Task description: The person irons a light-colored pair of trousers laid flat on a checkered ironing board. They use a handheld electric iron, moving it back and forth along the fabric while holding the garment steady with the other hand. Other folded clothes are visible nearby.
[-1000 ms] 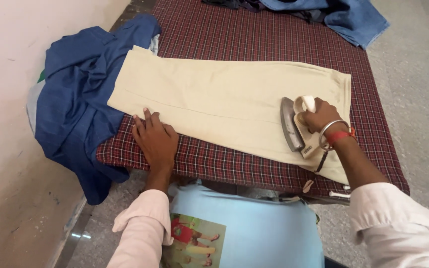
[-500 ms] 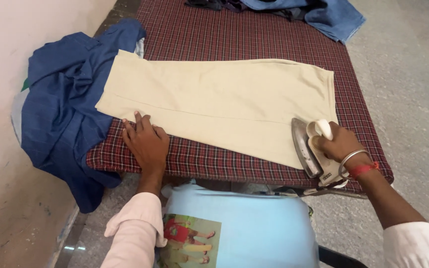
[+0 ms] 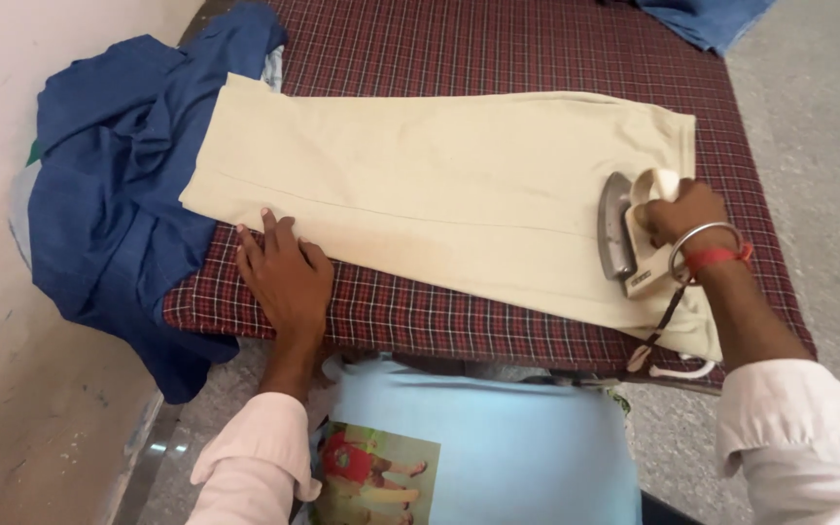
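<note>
Since half a second ago, our right hand (image 3: 687, 216) has slid the iron (image 3: 624, 233) up onto the cloth's (image 3: 439, 185) right end, fist closed on its handle. Left hand (image 3: 284, 272) lies open, flat on the near-left edge. Cloth's long axis runs leftward across the bench (image 3: 498, 58).

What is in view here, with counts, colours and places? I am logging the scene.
cloth: one, cream, flat on the table.
iron: one, grey and cream, on the cloth's right end.
cord: one, dark and white, trailing off the table's near edge.
table cover: one, red and dark check.
blue garment: one, heaped off the table's left end.
blue fabric: one, far right corner.
left hand: flat at the cloth's near edge.
right hand: gripping the iron.
</note>
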